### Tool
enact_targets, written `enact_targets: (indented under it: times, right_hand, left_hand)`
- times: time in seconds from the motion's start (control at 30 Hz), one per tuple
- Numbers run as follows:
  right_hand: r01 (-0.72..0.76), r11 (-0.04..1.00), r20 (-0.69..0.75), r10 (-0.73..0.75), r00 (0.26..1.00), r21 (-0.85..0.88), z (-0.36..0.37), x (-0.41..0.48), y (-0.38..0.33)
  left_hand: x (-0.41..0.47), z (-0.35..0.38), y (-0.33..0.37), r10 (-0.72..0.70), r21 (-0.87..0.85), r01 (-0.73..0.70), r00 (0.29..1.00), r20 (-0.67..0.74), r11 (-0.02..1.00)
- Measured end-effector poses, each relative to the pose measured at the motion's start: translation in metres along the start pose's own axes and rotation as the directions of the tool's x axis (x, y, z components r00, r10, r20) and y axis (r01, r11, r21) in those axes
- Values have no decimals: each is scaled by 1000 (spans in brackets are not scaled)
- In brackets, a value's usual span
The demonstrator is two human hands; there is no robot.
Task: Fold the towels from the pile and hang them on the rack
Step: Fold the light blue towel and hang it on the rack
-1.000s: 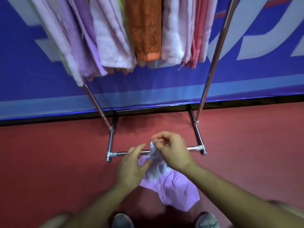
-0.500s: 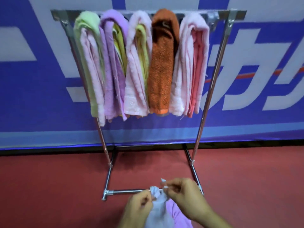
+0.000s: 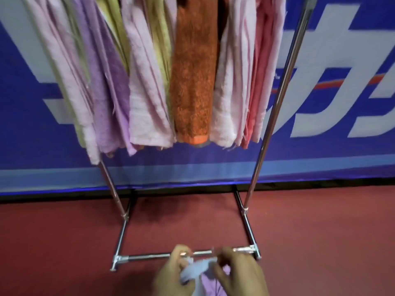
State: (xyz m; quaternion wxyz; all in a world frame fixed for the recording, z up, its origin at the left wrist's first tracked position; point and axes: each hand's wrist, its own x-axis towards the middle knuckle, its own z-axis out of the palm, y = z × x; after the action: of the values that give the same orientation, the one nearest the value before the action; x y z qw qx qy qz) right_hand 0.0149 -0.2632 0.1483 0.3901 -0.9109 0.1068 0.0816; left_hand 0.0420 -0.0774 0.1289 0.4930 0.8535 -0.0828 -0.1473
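hanging from both hands at the bottom edge of the view, a pale lilac towel point(image 3: 198, 267) is held bunched, in front of the rack's base bar point(image 3: 149, 257). the left hand point(image 3: 172, 272) is curled on the cloth's left end and the right hand point(image 3: 238, 272) pinches the right end; the individual fingers cannot be told apart through the motion blur. the short stretch of cloth between the two grips is noted to run left to right, roughly parallel with the base bar. the remainder drops below the frame, and its fold cannot be assessed. the hung towels point(image 3: 147, 99), among them an orange towel point(image 3: 193, 82), are seen well above the hands and fill the span from the left side almost to the right upright point(image 3: 275, 107). the top rail itself is out of view. a narrow bare gap is recorded just beside that upright. it is judged that the towel must be lifted upward and to the right, and that the right hand is the nearer to that gap.
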Motion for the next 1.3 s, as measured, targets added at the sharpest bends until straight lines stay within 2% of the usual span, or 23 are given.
enact_targets:
  times: [0.07, 0.17, 0.23, 0.4, 0.5, 0.6, 0.7, 0.8, 0.87, 1.0, 1.1, 1.2, 1.3]
  right_hand:
    - [75, 994, -117, -85, 990, -81, -6, 6, -6]
    - [182, 983, -159, -179, 971, 8, -7, 5, -19]
    - [209, 974, -140, -196, 970, 82, -8, 11, -28]
    - [226, 959, -94, -213, 973, 169, -1, 20, -31]
    - [217, 960, -94, -203, 975, 177, 2, 24, -27]
    - [235, 954, -48, -230, 972, 185, 9, 26, -18]
    - [258, 952, -15, -259, 966, 165, 11, 29, -8]
    - [213, 911, -16, -221, 975, 352, 5, 30, -9]
    - [186, 859, -51, -184, 982, 477, 2, 31, -13]
    - [154, 770, -6, -192, 981, 620, 5, 27, -20]
    - [171, 782, -8, -208, 978, 599, 10, 26, -25]
    - [157, 758, -29, -179, 983, 633, 12, 30, -24]
    - [87, 786, 69, -163, 984, 612, 15, 31, -19]
  left_hand:
    - [8, -2, 4, 43, 96, -33, 994, -98, 995]
    - [9, -10, 13, 97, 88, -91, 993, -68, 992]
    - [10, -17, 16, 118, 97, -111, 990, -71, 989]
    - [11, -27, 25, 207, 70, -196, 952, -227, 978]
    - [13, -26, 23, 170, -19, -179, 958, -233, 984]
    - [15, -25, 22, 71, -179, -106, 979, -190, 978]
    - [19, -28, 23, 31, -265, -91, 975, -222, 960]
    - [26, -34, 17, -40, -306, -37, 970, -240, 951]
    - [27, -35, 14, -64, -271, 7, 977, -203, 962]
    - [17, -20, 14, -25, -184, 31, 999, 35, 982]
    - [14, -13, 15, 25, -61, -25, 1000, 3, 998]
    - [17, -18, 22, 9, -233, -24, 998, -68, 972]
    - [19, -23, 26, 12, -394, -41, 997, -74, 918]
